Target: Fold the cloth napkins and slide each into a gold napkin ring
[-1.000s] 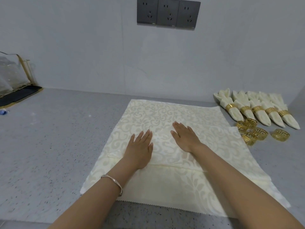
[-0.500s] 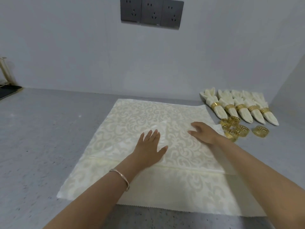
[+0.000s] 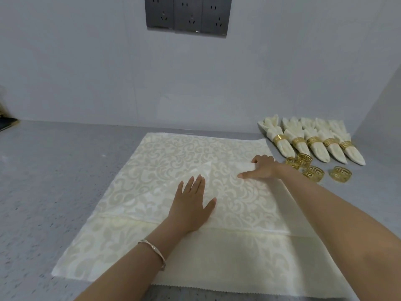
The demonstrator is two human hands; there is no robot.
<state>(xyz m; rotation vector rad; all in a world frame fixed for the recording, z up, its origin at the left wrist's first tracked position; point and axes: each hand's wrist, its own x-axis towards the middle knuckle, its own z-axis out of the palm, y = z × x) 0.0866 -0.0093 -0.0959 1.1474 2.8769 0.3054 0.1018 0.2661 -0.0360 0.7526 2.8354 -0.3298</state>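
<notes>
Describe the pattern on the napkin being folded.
Cream cloth napkin with a tone-on-tone scrolling leaf damask pattern; head view.

Grey countertop (image 3: 54,181) open from 7 to 11 o'clock of the cream napkin (image 3: 184,161). At 2–3 o'clock: loose gold napkin rings (image 3: 308,168) and five ringed napkins (image 3: 312,140) block passage. A dark object, possibly a tray (image 3: 7,123), sits at the 10 o'clock edge.

Soft even light, faint shadows under arms, wide-angle bending at edges, slightly soft

right hand (image 3: 263,168) slid rightward across napkin (image 3: 173,161), fingers now curled at its edge
</notes>
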